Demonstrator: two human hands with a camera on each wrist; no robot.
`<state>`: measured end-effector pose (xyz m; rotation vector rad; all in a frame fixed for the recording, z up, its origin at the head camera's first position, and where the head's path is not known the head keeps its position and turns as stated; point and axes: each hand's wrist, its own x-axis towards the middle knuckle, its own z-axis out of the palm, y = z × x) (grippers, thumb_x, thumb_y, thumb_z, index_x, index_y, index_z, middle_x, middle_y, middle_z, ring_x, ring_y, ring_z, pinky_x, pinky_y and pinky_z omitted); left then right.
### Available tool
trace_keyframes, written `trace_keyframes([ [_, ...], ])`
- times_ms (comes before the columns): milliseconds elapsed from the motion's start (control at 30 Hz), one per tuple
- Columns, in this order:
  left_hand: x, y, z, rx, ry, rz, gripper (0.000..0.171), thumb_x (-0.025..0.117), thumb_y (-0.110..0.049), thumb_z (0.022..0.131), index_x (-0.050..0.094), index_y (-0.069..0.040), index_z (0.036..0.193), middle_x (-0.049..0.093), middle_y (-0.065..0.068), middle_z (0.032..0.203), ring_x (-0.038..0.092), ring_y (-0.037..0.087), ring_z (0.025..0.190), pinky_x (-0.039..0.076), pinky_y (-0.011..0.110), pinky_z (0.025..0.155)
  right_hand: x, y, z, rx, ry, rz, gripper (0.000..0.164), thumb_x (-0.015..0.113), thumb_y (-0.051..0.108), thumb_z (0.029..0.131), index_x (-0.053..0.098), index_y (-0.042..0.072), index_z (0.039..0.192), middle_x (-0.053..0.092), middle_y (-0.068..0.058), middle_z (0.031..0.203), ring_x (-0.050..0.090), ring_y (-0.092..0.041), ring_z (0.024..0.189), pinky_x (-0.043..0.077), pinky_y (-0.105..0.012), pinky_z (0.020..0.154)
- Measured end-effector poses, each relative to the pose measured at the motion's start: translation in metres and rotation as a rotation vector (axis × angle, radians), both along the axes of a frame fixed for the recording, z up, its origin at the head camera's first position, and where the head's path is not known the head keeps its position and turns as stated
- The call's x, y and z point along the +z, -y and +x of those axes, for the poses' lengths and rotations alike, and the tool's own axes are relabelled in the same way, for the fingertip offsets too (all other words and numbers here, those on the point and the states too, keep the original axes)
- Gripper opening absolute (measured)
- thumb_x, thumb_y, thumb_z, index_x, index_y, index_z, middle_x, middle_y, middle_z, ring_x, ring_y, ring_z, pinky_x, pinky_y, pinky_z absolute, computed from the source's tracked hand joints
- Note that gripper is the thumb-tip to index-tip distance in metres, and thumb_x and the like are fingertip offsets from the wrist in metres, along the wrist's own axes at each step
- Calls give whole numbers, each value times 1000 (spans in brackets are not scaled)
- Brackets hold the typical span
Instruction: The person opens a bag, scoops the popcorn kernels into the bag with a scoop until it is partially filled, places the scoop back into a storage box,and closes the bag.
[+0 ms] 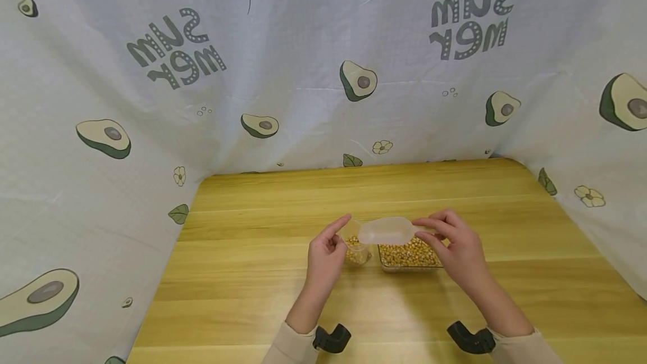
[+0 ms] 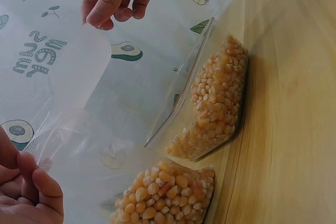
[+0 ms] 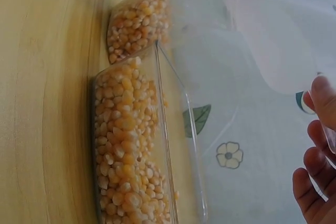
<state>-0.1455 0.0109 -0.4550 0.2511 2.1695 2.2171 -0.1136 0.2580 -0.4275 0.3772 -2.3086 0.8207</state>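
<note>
In the head view, the clear bag stands on the worktop with corn kernels in its bottom, and the left hand is at its 9 o'clock. That hand pinches the rim with curled fingers, probably because such limp film would fold in without support. The right hand, at 3 o'clock of the pale scoop, pinches its handle between thumb and fingers, nearly closed; the blade points to 9 o'clock and reaches the bag's mouth, likely to keep the two lined up. The clear box of kernels sits just beside the bag at 3 o'clock, presumably for a short reach. The scoop stands in the way of its far edge; a printed curtain hangs at 12 o'clock
</note>
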Motion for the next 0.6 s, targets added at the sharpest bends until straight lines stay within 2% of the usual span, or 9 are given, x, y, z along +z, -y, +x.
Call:
trace_keyframes([
  [333, -1, 3, 0, -12, 9, -4, 56, 44, 7, 91, 67, -25, 132, 59, 3, 143, 25, 2, 48, 26, 13, 46, -7, -6, 3, -29, -36, -74, 33, 79, -15, 68, 78, 5, 94, 62, -6, 90, 51, 14, 85, 43, -2, 74],
  [467, -3, 3, 0, -11, 1, -1, 56, 43, 7, 92, 67, -24, 132, 58, 4, 143, 24, 2, 47, 26, 13, 46, -8, -13, 6, -51, -34, -117, 34, 77, -17, 69, 78, 4, 95, 62, -7, 91, 51, 20, 85, 43, -1, 75],
  [600, -2, 2, 0, -8, 3, 12, 55, 43, 7, 92, 67, -23, 132, 57, 7, 145, 24, 2, 47, 26, 13, 45, -9, -20, 9, -55, -26, -153, 34, 75, -20, 70, 78, 2, 96, 62, -4, 93, 53, 20, 83, 43, -1, 75],
])
